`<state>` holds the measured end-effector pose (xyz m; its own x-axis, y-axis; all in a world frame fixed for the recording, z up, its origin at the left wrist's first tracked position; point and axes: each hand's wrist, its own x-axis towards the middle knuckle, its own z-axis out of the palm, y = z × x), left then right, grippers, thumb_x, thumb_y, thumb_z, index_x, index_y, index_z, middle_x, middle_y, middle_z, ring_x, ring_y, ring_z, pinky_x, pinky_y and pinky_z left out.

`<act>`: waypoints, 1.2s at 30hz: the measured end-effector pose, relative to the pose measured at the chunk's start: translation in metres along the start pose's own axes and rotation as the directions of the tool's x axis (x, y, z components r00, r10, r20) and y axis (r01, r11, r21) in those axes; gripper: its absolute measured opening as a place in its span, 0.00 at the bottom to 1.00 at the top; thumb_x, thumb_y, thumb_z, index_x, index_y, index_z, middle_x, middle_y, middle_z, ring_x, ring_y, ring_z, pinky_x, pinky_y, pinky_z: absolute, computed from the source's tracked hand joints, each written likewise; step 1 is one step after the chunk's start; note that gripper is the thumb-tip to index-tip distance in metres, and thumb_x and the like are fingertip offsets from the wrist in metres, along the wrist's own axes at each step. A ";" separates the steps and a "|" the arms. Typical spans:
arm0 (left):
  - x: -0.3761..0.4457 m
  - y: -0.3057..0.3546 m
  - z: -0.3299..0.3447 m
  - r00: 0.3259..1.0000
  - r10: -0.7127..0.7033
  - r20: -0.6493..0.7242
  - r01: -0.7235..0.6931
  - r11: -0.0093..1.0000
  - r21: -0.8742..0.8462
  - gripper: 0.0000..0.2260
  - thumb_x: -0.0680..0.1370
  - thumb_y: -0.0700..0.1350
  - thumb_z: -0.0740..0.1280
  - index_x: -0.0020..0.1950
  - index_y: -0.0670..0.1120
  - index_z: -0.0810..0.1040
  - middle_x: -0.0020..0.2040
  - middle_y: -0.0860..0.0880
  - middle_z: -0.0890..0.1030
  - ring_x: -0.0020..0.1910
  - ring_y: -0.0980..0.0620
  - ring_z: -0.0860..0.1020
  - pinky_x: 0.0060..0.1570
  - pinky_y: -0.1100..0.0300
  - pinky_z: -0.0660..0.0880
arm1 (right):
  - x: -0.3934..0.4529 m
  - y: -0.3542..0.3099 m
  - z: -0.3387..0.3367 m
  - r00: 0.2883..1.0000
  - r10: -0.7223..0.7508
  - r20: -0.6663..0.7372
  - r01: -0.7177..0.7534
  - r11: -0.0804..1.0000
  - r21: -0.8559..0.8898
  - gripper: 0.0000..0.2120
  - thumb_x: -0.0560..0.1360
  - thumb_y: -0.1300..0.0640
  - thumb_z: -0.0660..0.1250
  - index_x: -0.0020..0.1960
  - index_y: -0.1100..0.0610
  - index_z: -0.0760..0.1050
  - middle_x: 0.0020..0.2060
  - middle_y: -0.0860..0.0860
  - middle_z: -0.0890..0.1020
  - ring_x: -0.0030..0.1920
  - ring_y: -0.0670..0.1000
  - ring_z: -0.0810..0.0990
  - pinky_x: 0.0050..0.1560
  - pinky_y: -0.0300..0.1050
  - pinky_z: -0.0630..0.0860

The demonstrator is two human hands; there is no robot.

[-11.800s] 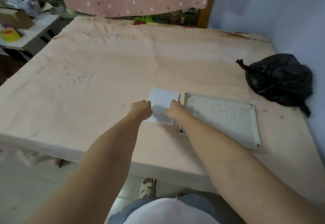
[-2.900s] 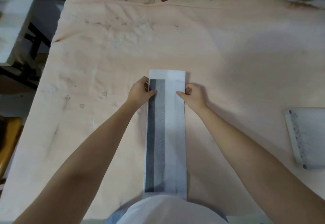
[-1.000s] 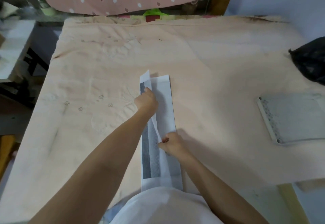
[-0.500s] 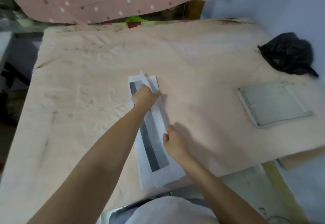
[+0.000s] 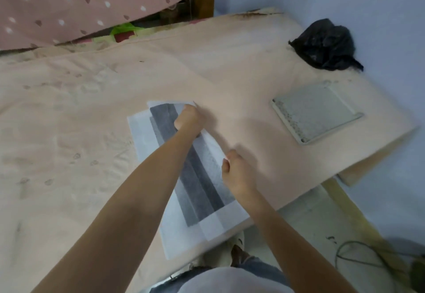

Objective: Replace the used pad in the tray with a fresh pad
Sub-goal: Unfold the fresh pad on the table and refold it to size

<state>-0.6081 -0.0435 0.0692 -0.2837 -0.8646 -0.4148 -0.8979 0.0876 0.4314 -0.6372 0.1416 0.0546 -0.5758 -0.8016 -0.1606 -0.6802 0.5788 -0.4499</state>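
Fresh pad (image 5: 195,173) lies part-unfolded on the peach-covered table (image 5: 69,132), well left of the tray (image 5: 316,113). Left hand (image 5: 188,118) pinches the far flap; right hand (image 5: 236,171) grips the right edge. Tray holds no pad. Left to do: finish unfolding, lay pad in tray.

Both hands (image 5: 188,118) (image 5: 234,171) grip the part-folded pad (image 5: 200,177).
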 end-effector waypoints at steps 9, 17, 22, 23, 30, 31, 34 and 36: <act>0.020 0.091 0.049 1.000 0.013 -0.023 -0.013 0.999 -0.030 0.28 0.82 0.46 0.55 0.78 0.42 0.47 0.57 0.44 0.79 0.53 0.44 0.79 0.47 0.53 0.71 | 0.050 0.081 -0.046 0.998 0.045 -0.045 -0.048 0.997 -0.058 0.06 0.81 0.58 0.54 0.51 0.60 0.68 0.40 0.53 0.71 0.39 0.52 0.70 0.40 0.43 0.62; 0.050 0.131 0.106 0.997 -0.015 0.082 0.025 0.993 -0.112 0.20 0.82 0.46 0.54 0.72 0.39 0.57 0.50 0.42 0.78 0.44 0.43 0.76 0.43 0.53 0.72 | 0.097 0.153 -0.044 0.991 0.093 0.098 -0.076 0.982 -0.171 0.14 0.81 0.57 0.51 0.64 0.59 0.67 0.54 0.54 0.77 0.52 0.52 0.77 0.45 0.42 0.68; 0.058 0.115 0.132 0.989 0.130 0.070 -0.111 0.968 -0.225 0.12 0.81 0.46 0.57 0.61 0.43 0.71 0.51 0.46 0.78 0.47 0.44 0.77 0.45 0.52 0.75 | 0.106 0.177 -0.029 0.994 0.085 0.069 -0.063 0.960 -0.272 0.15 0.75 0.61 0.61 0.61 0.65 0.70 0.54 0.60 0.76 0.53 0.60 0.77 0.48 0.49 0.74; 0.055 0.107 0.132 0.980 0.198 -0.014 -0.198 0.968 -0.156 0.12 0.81 0.44 0.57 0.62 0.43 0.72 0.53 0.46 0.77 0.50 0.44 0.76 0.46 0.53 0.73 | 0.108 0.179 -0.024 1.000 0.020 0.014 -0.015 0.957 -0.290 0.14 0.71 0.62 0.65 0.55 0.66 0.74 0.50 0.61 0.78 0.49 0.61 0.79 0.44 0.50 0.75; 0.026 0.027 0.151 0.919 0.249 -0.304 -0.156 0.941 0.300 0.26 0.82 0.53 0.45 0.77 0.42 0.55 0.78 0.44 0.54 0.77 0.46 0.52 0.74 0.50 0.43 | 0.135 0.145 -0.003 0.889 -0.451 0.079 0.457 0.858 -0.234 0.26 0.75 0.55 0.54 0.71 0.63 0.66 0.72 0.59 0.66 0.74 0.58 0.62 0.71 0.53 0.58; 0.023 0.018 0.157 0.934 0.233 -0.272 -0.139 0.936 0.324 0.28 0.81 0.55 0.40 0.78 0.43 0.51 0.78 0.45 0.51 0.77 0.47 0.48 0.74 0.51 0.39 | 0.143 0.137 0.001 0.872 -0.478 0.109 0.490 0.838 -0.239 0.26 0.76 0.54 0.53 0.72 0.63 0.65 0.73 0.59 0.64 0.74 0.57 0.60 0.72 0.54 0.55; 0.022 0.000 0.163 0.940 0.248 -0.235 -0.154 0.922 0.356 0.30 0.79 0.57 0.38 0.77 0.43 0.52 0.78 0.44 0.52 0.77 0.47 0.48 0.74 0.50 0.41 | 0.168 0.122 0.017 0.843 -0.501 0.195 0.537 0.803 -0.258 0.26 0.79 0.52 0.51 0.74 0.63 0.62 0.74 0.58 0.62 0.75 0.56 0.58 0.73 0.54 0.54; 0.024 -0.006 0.163 0.923 0.292 -0.250 -0.190 0.912 0.364 0.28 0.81 0.55 0.42 0.76 0.41 0.57 0.77 0.43 0.57 0.76 0.46 0.53 0.74 0.48 0.45 | 0.178 0.124 0.026 0.828 -0.498 0.258 0.557 0.780 -0.283 0.26 0.81 0.50 0.49 0.74 0.63 0.60 0.74 0.58 0.61 0.75 0.56 0.58 0.73 0.54 0.55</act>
<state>-0.6640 0.0158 -0.0736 -0.4400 -0.8962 -0.0565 -0.8873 0.4242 0.1807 -0.8122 0.0667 -0.0526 -0.0214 -0.9905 -0.1355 -0.9803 0.0474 -0.1918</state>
